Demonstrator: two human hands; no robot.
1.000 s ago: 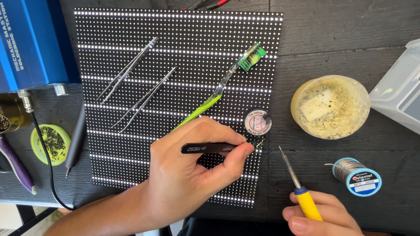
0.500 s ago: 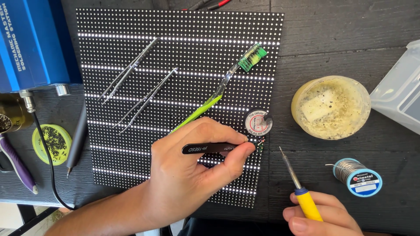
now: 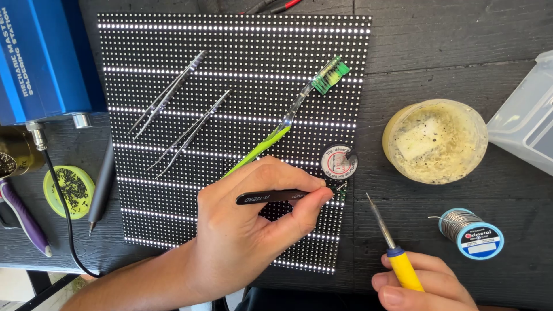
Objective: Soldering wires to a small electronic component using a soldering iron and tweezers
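My left hand (image 3: 253, 230) pinches black tweezers (image 3: 271, 197) over the lower right part of a black LED matrix panel (image 3: 230, 75). The tweezer tips rest at a small green component (image 3: 341, 189) near the panel's right edge. My right hand (image 3: 417, 285) holds a soldering iron with a yellow handle (image 3: 404, 270); its metal tip (image 3: 374, 210) points up and left, a short way right of the component and apart from it. A small round wick spool (image 3: 339, 161) lies on the panel just above the tweezer tips.
Two silver tweezers (image 3: 170, 95) (image 3: 193, 132) and a green toothbrush (image 3: 288, 121) lie on the panel. A flux jar (image 3: 435, 141), solder reel (image 3: 472, 233) and clear plastic box (image 3: 527, 118) sit on the right. A blue soldering station (image 3: 40, 57), green lid (image 3: 68, 190) and purple-handled tool (image 3: 23, 216) lie on the left.
The tweezer tips have edged slightly right toward the small green component. The right hand and iron have hardly moved.
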